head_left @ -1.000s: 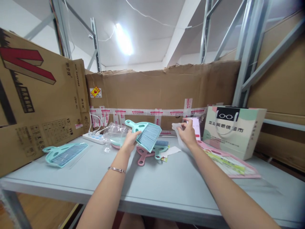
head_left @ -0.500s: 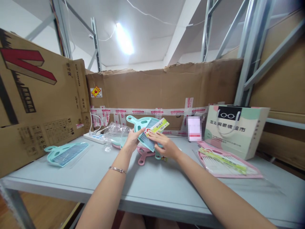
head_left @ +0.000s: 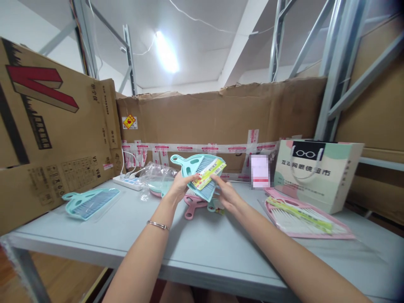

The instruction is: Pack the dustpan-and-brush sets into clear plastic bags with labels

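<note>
Above the table's middle, my left hand (head_left: 180,186) is closed on a turquoise dustpan (head_left: 189,165), its thumb on the front face. A turquoise brush with blue-grey bristles (head_left: 205,163) lies in the dustpan. A yellow-green label card (head_left: 208,173) crosses the bristles at a slant. At the dustpan's right edge, my right hand (head_left: 229,196) is closed, a finger by the card's lower end; its other fingers are partly hidden behind. Beneath, a pink dustpan (head_left: 194,204) and another turquoise handle (head_left: 211,205) lie on the table, partly covered.
A bagged turquoise dustpan set (head_left: 90,204) lies left, a bagged pink one (head_left: 311,216) right. Clear plastic bags (head_left: 158,174) rest beside a white power strip (head_left: 128,182). A paper gift bag (head_left: 318,176) stands back right. Cardboard (head_left: 195,118) walls the table's rear.
My right hand has drawn back from over the card to the dustpan's right edge. The card now sits lower and flatter across the bristles. The view has shifted slightly.
</note>
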Motion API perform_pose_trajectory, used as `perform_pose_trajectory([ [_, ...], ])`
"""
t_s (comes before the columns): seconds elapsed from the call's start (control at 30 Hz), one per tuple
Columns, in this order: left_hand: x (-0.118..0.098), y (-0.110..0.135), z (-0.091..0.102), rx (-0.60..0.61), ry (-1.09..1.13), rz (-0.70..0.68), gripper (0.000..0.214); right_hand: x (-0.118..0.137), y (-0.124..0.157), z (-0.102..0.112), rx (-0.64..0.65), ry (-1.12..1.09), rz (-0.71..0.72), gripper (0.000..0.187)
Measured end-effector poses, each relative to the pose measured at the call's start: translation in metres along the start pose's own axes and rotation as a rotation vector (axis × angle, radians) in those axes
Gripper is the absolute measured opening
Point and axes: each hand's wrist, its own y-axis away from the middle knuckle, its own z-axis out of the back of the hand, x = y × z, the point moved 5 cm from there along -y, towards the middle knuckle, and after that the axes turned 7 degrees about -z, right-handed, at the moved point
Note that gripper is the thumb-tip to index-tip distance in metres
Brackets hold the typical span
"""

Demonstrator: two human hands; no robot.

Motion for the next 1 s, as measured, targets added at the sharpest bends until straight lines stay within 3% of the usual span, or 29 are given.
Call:
perform_pose_trajectory([
  [0.07, 0.001, -0.002, -0.002, 0.071, -0.093, -0.024, 0.05, -0.011, 0.0, -0.011, 0.213, -0.099, -0.204, 0.026],
  [0.13, -0.001, -0.005, 0.004, 0.057, -0.267, -0.071, 0.045, -0.012, -0.002, -0.011, 0.245, -0.162, -0.232, 0.021],
  [0.2, -0.01, -0.007, 0.024, -0.1, -0.578, -0.147, 0.044, -0.009, -0.006, -0.004, 0.17, -0.185, -0.214, 0.02],
  [0.27, -0.022, -0.005, 0.048, -0.326, -1.042, -0.196, 0.045, -0.007, -0.011, 0.005, 0.08, -0.199, -0.215, 0.017],
  [0.33, -0.024, -0.003, 0.07, -0.401, -1.446, -0.073, 0.046, -0.007, -0.015, 0.011, 0.019, -0.212, -0.227, 0.017],
  [0.4, -0.017, -0.002, 0.089, -0.351, -1.612, 0.149, 0.036, -0.008, -0.017, 0.013, 0.001, -0.205, -0.238, 0.018],
  [0.47, -0.013, -0.001, 0.1, -0.326, -1.634, 0.245, 0.019, -0.009, -0.017, 0.012, 0.022, -0.189, -0.233, 0.019],
  [0.57, -0.017, -0.004, 0.1, -0.342, -1.623, 0.181, 0.018, -0.01, -0.016, 0.009, 0.063, -0.164, -0.219, 0.021],
  [0.77, -0.036, -0.013, 0.076, -0.302, -1.46, -0.198, 0.024, -0.002, -0.016, 0.01, 0.051, -0.171, -0.193, 0.018],
  [1.0, -0.039, -0.013, 0.066, -0.26, -1.246, -0.432, 0.029, 0.005, -0.021, 0.02, -0.035, -0.048, -0.165, 0.023],
])
